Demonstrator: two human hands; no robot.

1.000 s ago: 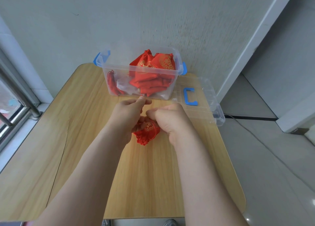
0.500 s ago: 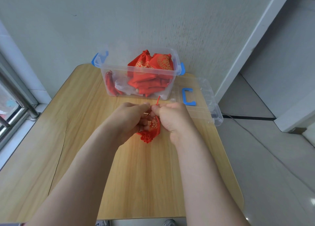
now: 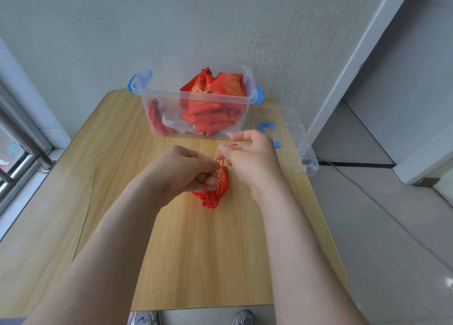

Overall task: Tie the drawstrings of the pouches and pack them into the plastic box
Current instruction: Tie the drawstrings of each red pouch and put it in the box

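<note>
Head: right hand (image 3: 253, 159) on drawstring (image 3: 220, 162) (red)

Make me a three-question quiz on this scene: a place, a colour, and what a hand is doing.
1. Where does the lid of the plastic box lie?
A. on the box
B. on the table, right of the box
C. on the floor

2. What colour are the box's latches?
A. blue
B. green
C. black

3. What is the right hand doing?
A. lying flat
B. pinching the drawstring
C. lifting the box

1 B: it lies on the wood beside the box.
2 A: both end clips are blue.
3 B: it nips the cord coming off the pouch.
</note>
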